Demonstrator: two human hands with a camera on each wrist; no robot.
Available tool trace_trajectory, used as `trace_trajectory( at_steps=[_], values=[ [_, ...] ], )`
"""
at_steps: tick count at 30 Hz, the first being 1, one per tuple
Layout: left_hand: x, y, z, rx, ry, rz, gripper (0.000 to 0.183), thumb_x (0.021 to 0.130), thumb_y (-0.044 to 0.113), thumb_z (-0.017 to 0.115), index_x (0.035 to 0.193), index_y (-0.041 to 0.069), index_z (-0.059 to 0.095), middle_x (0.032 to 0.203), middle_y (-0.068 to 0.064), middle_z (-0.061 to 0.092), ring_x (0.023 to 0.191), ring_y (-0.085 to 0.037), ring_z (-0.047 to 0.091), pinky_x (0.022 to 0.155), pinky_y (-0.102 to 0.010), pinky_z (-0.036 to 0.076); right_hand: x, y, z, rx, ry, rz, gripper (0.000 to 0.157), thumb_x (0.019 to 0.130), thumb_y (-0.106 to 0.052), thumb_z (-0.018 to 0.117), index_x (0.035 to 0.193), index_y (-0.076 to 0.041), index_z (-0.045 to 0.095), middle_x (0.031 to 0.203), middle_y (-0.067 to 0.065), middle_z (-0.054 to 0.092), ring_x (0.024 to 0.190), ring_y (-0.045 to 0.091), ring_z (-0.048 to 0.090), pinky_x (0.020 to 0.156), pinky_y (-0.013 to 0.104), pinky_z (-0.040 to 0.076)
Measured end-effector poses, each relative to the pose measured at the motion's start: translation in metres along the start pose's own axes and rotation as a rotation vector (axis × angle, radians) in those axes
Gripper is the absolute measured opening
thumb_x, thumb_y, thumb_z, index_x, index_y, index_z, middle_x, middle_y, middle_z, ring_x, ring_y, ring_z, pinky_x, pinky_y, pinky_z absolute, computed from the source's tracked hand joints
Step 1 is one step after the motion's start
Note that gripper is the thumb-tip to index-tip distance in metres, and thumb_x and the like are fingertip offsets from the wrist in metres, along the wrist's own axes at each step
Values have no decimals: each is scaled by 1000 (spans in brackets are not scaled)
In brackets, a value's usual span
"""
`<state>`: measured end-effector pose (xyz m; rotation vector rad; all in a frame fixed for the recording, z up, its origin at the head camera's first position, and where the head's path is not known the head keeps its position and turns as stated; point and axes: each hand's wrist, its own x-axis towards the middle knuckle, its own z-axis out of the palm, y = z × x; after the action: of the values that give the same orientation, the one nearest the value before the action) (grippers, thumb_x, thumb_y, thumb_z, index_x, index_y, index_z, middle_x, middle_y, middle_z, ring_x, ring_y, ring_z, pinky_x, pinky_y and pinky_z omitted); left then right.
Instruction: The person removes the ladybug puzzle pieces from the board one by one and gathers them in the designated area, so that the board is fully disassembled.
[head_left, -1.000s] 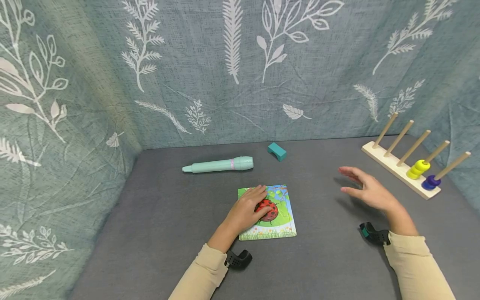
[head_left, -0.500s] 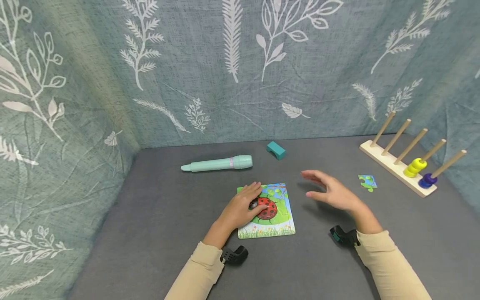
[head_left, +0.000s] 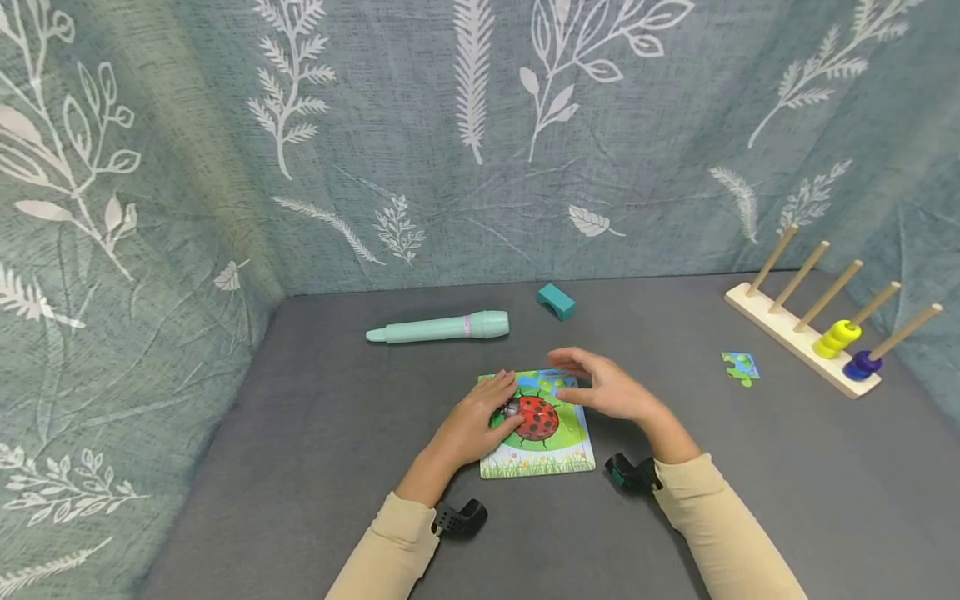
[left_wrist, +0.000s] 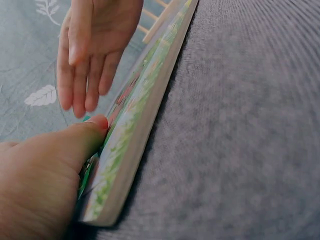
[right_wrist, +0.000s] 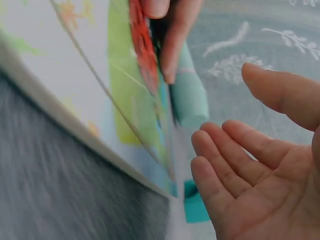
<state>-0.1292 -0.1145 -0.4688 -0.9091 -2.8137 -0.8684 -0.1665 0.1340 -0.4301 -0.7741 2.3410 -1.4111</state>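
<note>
The left hand [head_left: 472,422] is laid on the left part of a ladybug puzzle [head_left: 540,429], its fingers stretched out. Beyond it, on the worktop [head_left: 337,425], a mint-green tube [head_left: 441,328] is set, then a teal block [head_left: 557,301]. The right hand [head_left: 609,390] is held at the puzzle's far right corner, fingers parted from thumb. Farther right, a puzzle piece [head_left: 741,365] is seen near a wooden stand [head_left: 786,331], its two rightmost pegs [head_left: 907,333] threaded with yellow beads [head_left: 837,339] and dark-blue beads [head_left: 862,365].
</note>
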Motion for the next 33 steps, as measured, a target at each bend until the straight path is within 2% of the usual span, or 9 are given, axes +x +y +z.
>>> trace_trajectory(
  at_steps=[5,12,21,33],
  values=[
    [0,0,2,-19,7,9,55,92,28,63,138,0,48,146,-13,43,139,-27,36,120,-37,25,7,1,12,-21,-28,44,55,92,-13,63,139,5,41,138,23,47,127,39,46,106,52,41],
    [1,-1,1,-13,27,20,55,91,28,64,136,0,50,145,-14,45,138,-28,38,120,-36,25,10,2,16,-59,2,61,54,90,-13,65,136,6,44,132,22,53,120,37,52,103,49,45],
    [3,1,-1,-17,17,-3,56,91,28,64,137,0,49,145,-14,44,138,-27,37,119,-39,27,14,-2,22,-200,35,67,51,87,-12,68,132,5,49,123,19,59,112,34,58,96,46,51],
    [3,2,-1,-33,-8,-41,56,92,29,63,139,2,48,147,-13,42,139,-27,35,117,-43,29,18,-9,38,-282,106,137,48,84,-12,72,127,1,55,118,16,54,107,29,56,90,43,53]
  ],
)
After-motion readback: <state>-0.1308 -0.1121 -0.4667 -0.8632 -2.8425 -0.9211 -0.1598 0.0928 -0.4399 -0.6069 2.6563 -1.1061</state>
